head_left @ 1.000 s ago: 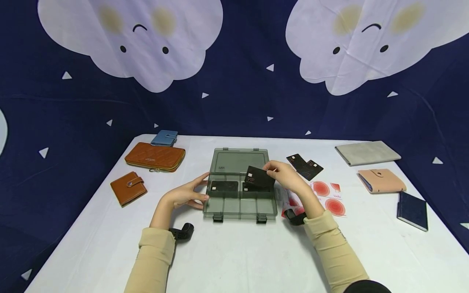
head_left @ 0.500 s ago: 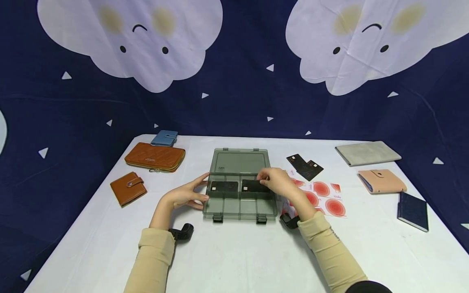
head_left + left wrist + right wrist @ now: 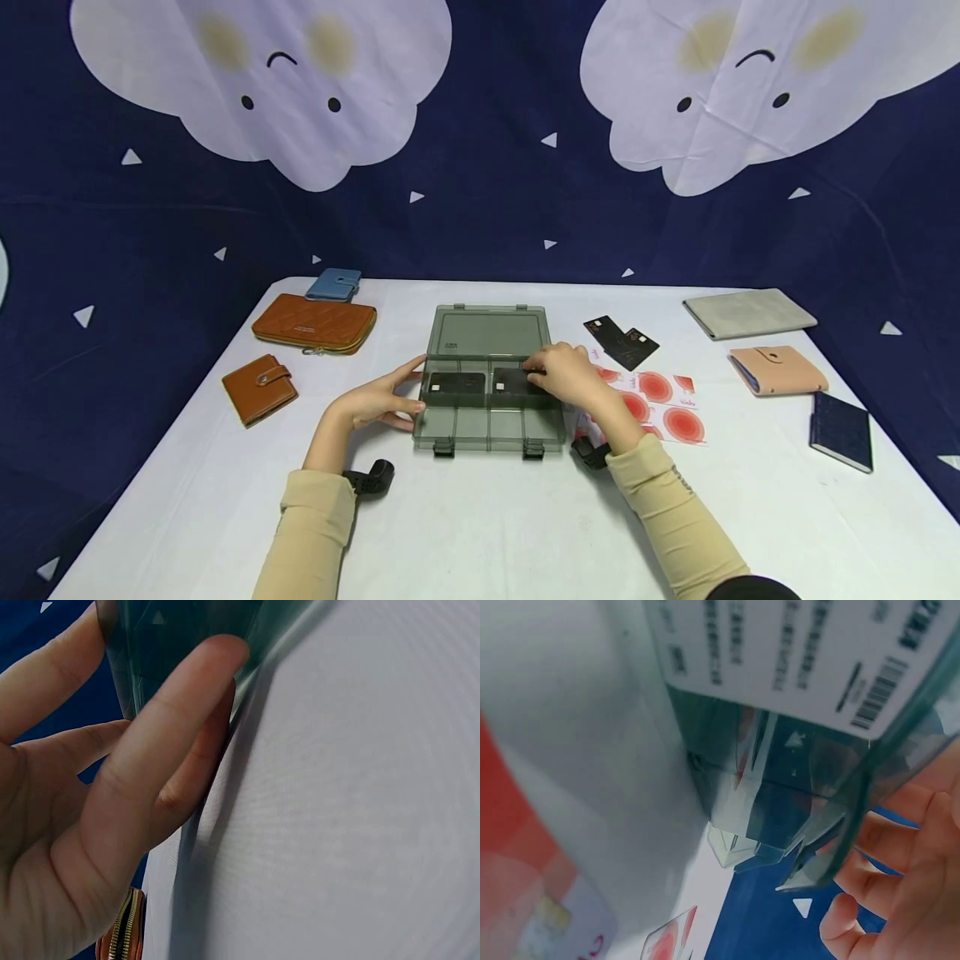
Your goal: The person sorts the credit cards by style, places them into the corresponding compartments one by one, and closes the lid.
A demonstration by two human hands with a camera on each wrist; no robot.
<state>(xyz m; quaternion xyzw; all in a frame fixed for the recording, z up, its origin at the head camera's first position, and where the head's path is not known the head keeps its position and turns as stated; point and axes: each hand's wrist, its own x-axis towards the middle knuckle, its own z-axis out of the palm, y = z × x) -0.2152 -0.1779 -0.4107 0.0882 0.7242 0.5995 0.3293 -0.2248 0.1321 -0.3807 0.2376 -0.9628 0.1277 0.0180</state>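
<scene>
A smoky clear plastic box (image 3: 487, 431) lies open in the middle of the white table (image 3: 480, 517), its lid (image 3: 486, 332) folded back flat. One black card (image 3: 456, 384) lies in the back left compartment. My right hand (image 3: 566, 377) reaches over the back right compartment, and its curled fingertips hold a second black card (image 3: 512, 382) that lies almost flat there. My left hand (image 3: 382, 402) rests with straight fingers against the box's left wall; the left wrist view shows those fingers (image 3: 157, 742) on the wall (image 3: 172, 645). The right wrist view looks through the box (image 3: 780, 795) at a white label (image 3: 795, 652).
Two more black cards (image 3: 621, 340) and red-circle cards (image 3: 660, 400) lie right of the box. Brown wallets (image 3: 260, 387) (image 3: 313, 322) and a blue one (image 3: 333, 284) sit at the left. A grey folder (image 3: 748, 312), a pink wallet (image 3: 780, 369) and a navy wallet (image 3: 842, 431) sit at the right.
My right hand has brought the black card down from above the box into the back right compartment, where it now lies nearly flat. The left hand has stayed put.
</scene>
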